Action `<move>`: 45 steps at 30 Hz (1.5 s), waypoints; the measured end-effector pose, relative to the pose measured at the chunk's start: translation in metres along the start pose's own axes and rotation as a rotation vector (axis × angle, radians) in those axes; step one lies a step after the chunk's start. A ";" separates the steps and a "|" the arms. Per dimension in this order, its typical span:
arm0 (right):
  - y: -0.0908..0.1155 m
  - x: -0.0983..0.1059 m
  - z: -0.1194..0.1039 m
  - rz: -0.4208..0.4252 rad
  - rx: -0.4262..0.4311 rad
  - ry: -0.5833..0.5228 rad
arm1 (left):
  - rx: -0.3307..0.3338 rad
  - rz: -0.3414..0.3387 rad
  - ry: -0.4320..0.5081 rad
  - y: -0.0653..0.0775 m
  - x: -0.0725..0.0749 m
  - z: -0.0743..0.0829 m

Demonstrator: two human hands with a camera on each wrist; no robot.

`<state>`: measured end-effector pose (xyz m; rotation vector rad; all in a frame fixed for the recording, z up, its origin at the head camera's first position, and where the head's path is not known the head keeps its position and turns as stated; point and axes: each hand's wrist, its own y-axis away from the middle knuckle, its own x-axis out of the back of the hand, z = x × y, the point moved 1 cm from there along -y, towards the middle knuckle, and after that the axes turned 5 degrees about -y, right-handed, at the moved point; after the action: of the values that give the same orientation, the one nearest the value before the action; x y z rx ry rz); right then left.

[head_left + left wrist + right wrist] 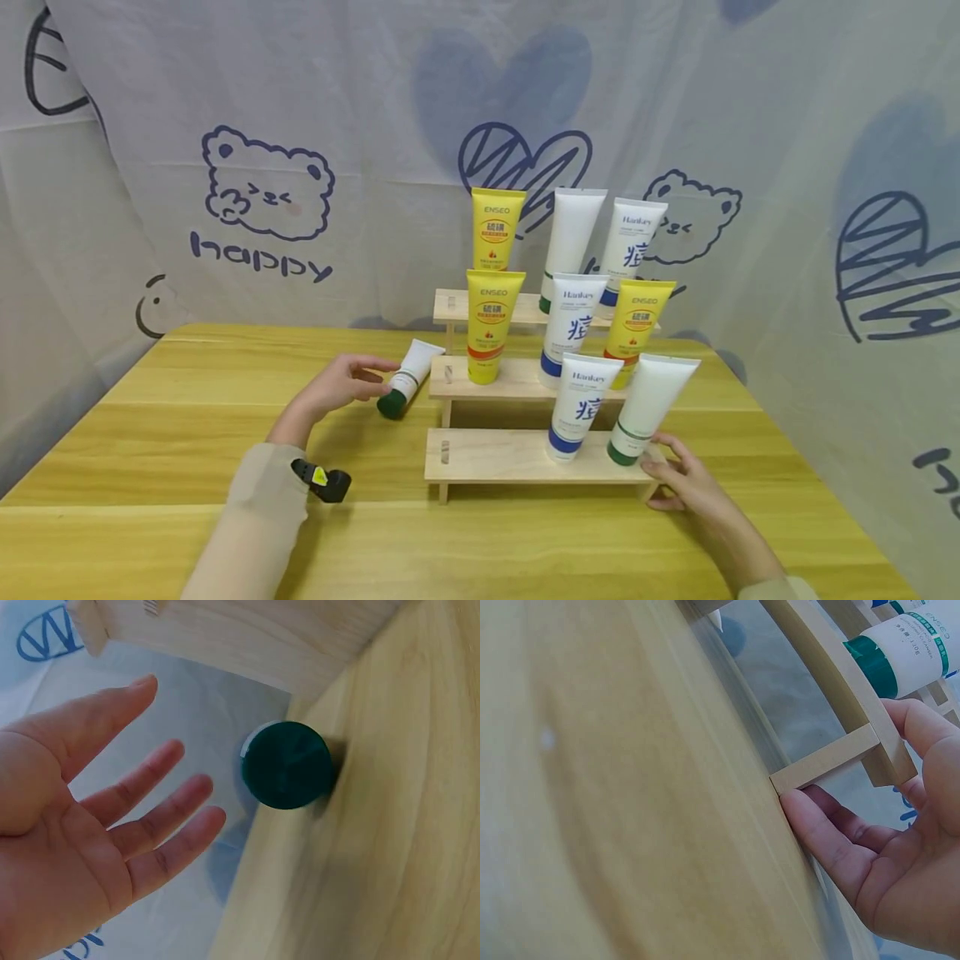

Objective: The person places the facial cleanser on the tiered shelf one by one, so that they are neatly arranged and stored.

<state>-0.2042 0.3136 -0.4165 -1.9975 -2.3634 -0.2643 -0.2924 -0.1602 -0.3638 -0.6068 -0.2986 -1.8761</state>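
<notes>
My left hand reaches beside a white squeeze tube with a green cap, which lies on the table left of the stand. Seen from the left wrist, the fingers of that hand are spread and fairly straight, with a gap to the green cap. My right hand grips the right end of the lowest step of a wooden tiered display stand. In the right wrist view its fingers curl around the step's end and leg, just below a standing white tube with a green base.
On the lowest step stand a white-and-blue tube and a white-and-green one. Yellow tubes and more white ones fill the upper steps. Behind the wooden table hangs a printed curtain.
</notes>
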 end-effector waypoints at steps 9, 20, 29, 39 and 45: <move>0.001 0.000 0.000 -0.009 -0.001 -0.001 | 0.101 -0.043 0.009 -0.016 -0.003 -0.017; 0.001 0.001 0.000 -0.021 0.008 -0.003 | 0.226 -0.072 0.015 -0.031 -0.010 -0.022; 0.001 0.001 0.000 -0.015 0.004 -0.005 | 0.264 -0.091 -0.031 -0.040 -0.016 -0.016; 0.001 0.000 0.000 -0.018 0.005 -0.006 | 0.343 -0.137 -0.047 -0.044 -0.022 -0.010; 0.001 0.000 -0.001 0.009 -0.015 -0.010 | 0.355 -0.178 -0.090 -0.044 -0.023 -0.009</move>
<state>-0.2034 0.3133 -0.4159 -2.0202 -2.3647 -0.2729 -0.3290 -0.1295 -0.3802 -0.4320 -0.7473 -1.9060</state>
